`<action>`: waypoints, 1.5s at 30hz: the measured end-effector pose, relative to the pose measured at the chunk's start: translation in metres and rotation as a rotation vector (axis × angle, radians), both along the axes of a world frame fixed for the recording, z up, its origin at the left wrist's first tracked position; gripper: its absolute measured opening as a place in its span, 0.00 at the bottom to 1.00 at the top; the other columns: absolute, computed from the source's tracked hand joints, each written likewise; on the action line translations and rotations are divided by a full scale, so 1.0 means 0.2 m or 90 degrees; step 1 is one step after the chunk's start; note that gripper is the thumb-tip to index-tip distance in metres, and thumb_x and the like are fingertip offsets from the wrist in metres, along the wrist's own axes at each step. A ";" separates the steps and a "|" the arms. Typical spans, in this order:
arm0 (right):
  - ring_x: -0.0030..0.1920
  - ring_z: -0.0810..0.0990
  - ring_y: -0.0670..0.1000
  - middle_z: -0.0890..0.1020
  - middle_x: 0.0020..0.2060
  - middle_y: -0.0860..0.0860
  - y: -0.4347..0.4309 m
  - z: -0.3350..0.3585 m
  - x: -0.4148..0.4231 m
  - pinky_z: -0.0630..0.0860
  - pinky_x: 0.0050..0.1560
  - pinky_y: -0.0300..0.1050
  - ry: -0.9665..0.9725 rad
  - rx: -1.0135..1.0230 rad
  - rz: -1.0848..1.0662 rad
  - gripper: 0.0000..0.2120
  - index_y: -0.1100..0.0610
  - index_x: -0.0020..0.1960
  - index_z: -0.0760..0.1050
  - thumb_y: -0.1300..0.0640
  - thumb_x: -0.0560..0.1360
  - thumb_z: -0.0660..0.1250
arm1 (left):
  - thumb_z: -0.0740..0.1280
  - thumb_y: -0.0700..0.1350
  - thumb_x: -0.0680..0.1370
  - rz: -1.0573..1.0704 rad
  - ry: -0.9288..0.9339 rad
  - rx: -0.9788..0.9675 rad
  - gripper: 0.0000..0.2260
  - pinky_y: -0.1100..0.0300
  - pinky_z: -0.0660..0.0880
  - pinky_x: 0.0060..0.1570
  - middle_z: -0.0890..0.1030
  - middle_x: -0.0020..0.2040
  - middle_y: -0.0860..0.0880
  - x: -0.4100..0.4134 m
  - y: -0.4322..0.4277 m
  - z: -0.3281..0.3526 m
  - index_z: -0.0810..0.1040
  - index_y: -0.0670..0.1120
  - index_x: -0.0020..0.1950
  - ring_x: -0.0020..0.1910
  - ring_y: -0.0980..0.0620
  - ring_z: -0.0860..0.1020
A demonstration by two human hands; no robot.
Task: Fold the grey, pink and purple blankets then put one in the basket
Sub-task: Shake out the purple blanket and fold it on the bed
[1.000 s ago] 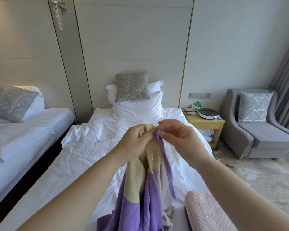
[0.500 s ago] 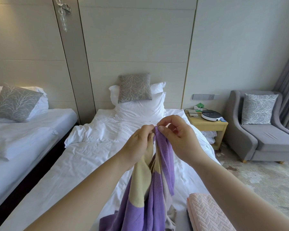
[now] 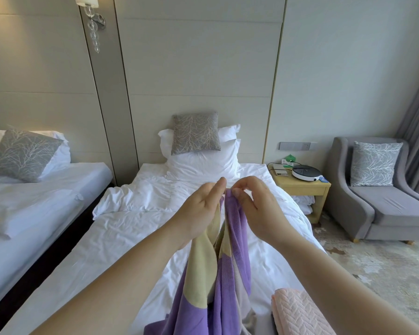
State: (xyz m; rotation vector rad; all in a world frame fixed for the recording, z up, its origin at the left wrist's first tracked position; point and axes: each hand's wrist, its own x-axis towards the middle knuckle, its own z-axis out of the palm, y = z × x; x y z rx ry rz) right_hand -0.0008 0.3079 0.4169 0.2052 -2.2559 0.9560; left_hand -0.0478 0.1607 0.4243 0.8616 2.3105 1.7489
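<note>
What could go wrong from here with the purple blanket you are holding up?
The right hand pinches only the top edge of the purple blanket while the left hand shows straight fingers, so it may slip. Its bunched lower end trails beside the folded pink blanket and could drag that fold open.

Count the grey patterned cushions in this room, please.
3. The left cushion lies on the left bed, the middle cushion leans on the pillows of the middle bed, the right cushion stands in the armchair. Another may hide at left.
</note>
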 end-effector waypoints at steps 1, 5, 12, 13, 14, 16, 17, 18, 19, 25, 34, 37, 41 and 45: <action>0.43 0.74 0.40 0.78 0.41 0.45 0.01 0.01 0.00 0.68 0.46 0.30 -0.042 -0.042 0.012 0.08 0.51 0.44 0.72 0.62 0.79 0.61 | 0.52 0.64 0.77 0.014 0.004 -0.015 0.25 0.69 0.67 0.45 0.73 0.44 0.53 -0.01 -0.01 0.01 0.75 0.45 0.53 0.43 0.59 0.72; 0.34 0.74 0.39 0.77 0.35 0.44 0.05 0.02 0.00 0.69 0.37 0.30 -0.079 -0.085 0.034 0.10 0.49 0.42 0.71 0.60 0.79 0.62 | 0.55 0.55 0.81 0.021 -0.040 -0.075 0.12 0.66 0.66 0.44 0.73 0.49 0.53 -0.05 -0.04 0.04 0.71 0.51 0.58 0.46 0.59 0.71; 0.34 0.74 0.39 0.78 0.35 0.46 0.04 0.04 0.01 0.70 0.38 0.29 -0.051 -0.164 0.085 0.07 0.53 0.43 0.74 0.61 0.79 0.62 | 0.55 0.47 0.81 -0.011 -0.047 -0.062 0.09 0.59 0.65 0.44 0.71 0.44 0.49 -0.07 -0.03 0.04 0.75 0.53 0.53 0.42 0.53 0.68; 0.34 0.74 0.40 0.78 0.35 0.45 0.04 0.03 0.02 0.70 0.38 0.29 -0.045 -0.170 0.095 0.07 0.53 0.43 0.75 0.62 0.79 0.63 | 0.56 0.47 0.81 -0.007 -0.029 -0.046 0.09 0.59 0.65 0.43 0.71 0.43 0.49 -0.08 -0.03 0.03 0.76 0.53 0.51 0.41 0.53 0.68; 0.35 0.74 0.40 0.78 0.34 0.43 0.03 0.03 0.02 0.70 0.39 0.30 -0.038 -0.175 0.107 0.08 0.53 0.43 0.75 0.62 0.79 0.63 | 0.57 0.46 0.81 -0.003 -0.008 -0.028 0.09 0.60 0.66 0.42 0.72 0.42 0.49 -0.08 -0.02 0.02 0.76 0.53 0.50 0.40 0.54 0.69; 0.35 0.74 0.40 0.78 0.33 0.42 0.01 0.02 0.01 0.71 0.38 0.30 -0.026 -0.177 0.125 0.08 0.53 0.43 0.75 0.62 0.78 0.63 | 0.59 0.44 0.81 0.010 0.030 0.011 0.08 0.64 0.68 0.42 0.77 0.41 0.53 -0.08 -0.01 0.02 0.77 0.53 0.48 0.39 0.58 0.72; 0.35 0.74 0.40 0.78 0.33 0.41 0.00 0.02 0.01 0.71 0.38 0.31 -0.023 -0.176 0.130 0.07 0.53 0.43 0.75 0.62 0.78 0.63 | 0.61 0.42 0.81 0.023 0.040 0.032 0.09 0.65 0.69 0.42 0.79 0.40 0.54 -0.07 -0.01 0.02 0.78 0.53 0.47 0.39 0.60 0.75; 0.35 0.74 0.41 0.78 0.33 0.41 -0.01 0.02 0.00 0.71 0.39 0.32 -0.024 -0.177 0.133 0.07 0.54 0.44 0.75 0.62 0.78 0.63 | 0.62 0.40 0.80 0.040 0.044 0.053 0.10 0.65 0.72 0.43 0.82 0.41 0.54 -0.07 0.00 0.02 0.79 0.53 0.46 0.40 0.60 0.77; 0.36 0.74 0.41 0.78 0.34 0.41 -0.01 0.02 0.00 0.71 0.39 0.33 -0.025 -0.181 0.134 0.06 0.53 0.44 0.75 0.62 0.79 0.63 | 0.63 0.39 0.79 0.058 0.044 0.074 0.10 0.64 0.74 0.45 0.83 0.41 0.53 -0.06 0.00 0.02 0.80 0.53 0.45 0.41 0.58 0.79; 0.37 0.75 0.36 0.79 0.35 0.40 -0.04 -0.01 -0.05 0.69 0.42 0.28 -0.003 -0.200 0.109 0.09 0.50 0.43 0.73 0.62 0.79 0.63 | 0.66 0.41 0.78 0.114 -0.039 0.199 0.08 0.45 0.77 0.56 0.85 0.46 0.46 -0.01 0.05 0.01 0.83 0.52 0.47 0.50 0.41 0.81; 0.42 0.79 0.45 0.81 0.38 0.44 0.00 -0.01 -0.09 0.74 0.49 0.42 -0.056 -0.292 0.179 0.07 0.51 0.42 0.75 0.61 0.77 0.67 | 0.74 0.34 0.70 0.012 0.041 0.160 0.12 0.64 0.77 0.47 0.85 0.46 0.49 -0.03 -0.01 -0.02 0.80 0.47 0.49 0.47 0.52 0.83; 0.43 0.76 0.45 0.80 0.39 0.47 0.03 0.00 -0.08 0.71 0.50 0.40 -0.117 -0.287 0.223 0.04 0.54 0.43 0.74 0.57 0.77 0.67 | 0.69 0.28 0.70 0.004 0.071 0.135 0.14 0.65 0.76 0.46 0.85 0.42 0.51 -0.07 -0.05 0.02 0.79 0.48 0.44 0.43 0.55 0.82; 0.43 0.74 0.46 0.78 0.39 0.52 -0.01 -0.02 -0.06 0.70 0.51 0.44 -0.202 -0.150 0.269 0.08 0.64 0.45 0.74 0.58 0.77 0.66 | 0.60 0.31 0.70 0.077 0.118 0.199 0.13 0.71 0.71 0.38 0.82 0.38 0.55 -0.12 -0.07 0.12 0.75 0.48 0.42 0.36 0.61 0.78; 0.40 0.67 0.55 0.71 0.37 0.60 -0.14 0.01 -0.02 0.68 0.45 0.44 -0.172 0.058 0.353 0.14 0.66 0.42 0.69 0.57 0.77 0.67 | 0.56 0.39 0.65 0.170 0.154 0.253 0.11 0.61 0.68 0.34 0.78 0.37 0.52 -0.18 -0.14 0.26 0.74 0.51 0.39 0.34 0.53 0.72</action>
